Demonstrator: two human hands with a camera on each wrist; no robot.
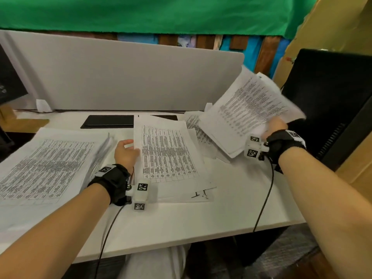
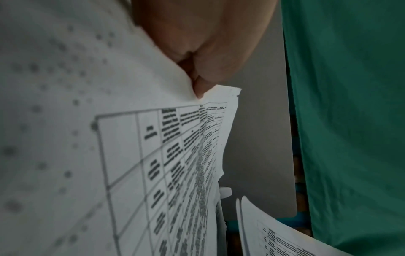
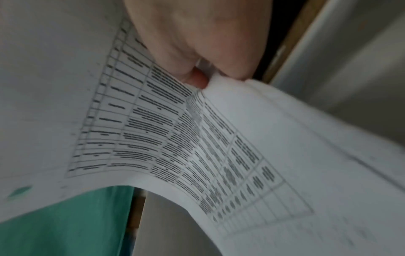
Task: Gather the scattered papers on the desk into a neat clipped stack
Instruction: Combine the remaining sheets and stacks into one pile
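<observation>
Printed sheets with tables lie scattered on the white desk (image 1: 231, 202). My left hand (image 1: 126, 151) pinches the left edge of the middle sheet (image 1: 168, 156); in the left wrist view the fingertips (image 2: 198, 86) close on that sheet (image 2: 166, 173). My right hand (image 1: 275, 126) holds a lifted bundle of papers (image 1: 249, 109) above the desk's right side, tilted up. The right wrist view shows the fingers (image 3: 195, 76) gripping the bundle's (image 3: 175, 138) edge. A thick stack (image 1: 50, 164) rests at the left. More loose sheets (image 1: 198, 129) lie under the raised bundle. I see no clip.
A grey divider panel (image 1: 120, 77) stands along the desk's back. A flat black pad (image 1: 108, 120) lies in front of it. A black monitor (image 1: 332, 93) stands at the right, close to the raised bundle. Wrist cables (image 1: 265, 194) trail over the desk's front edge.
</observation>
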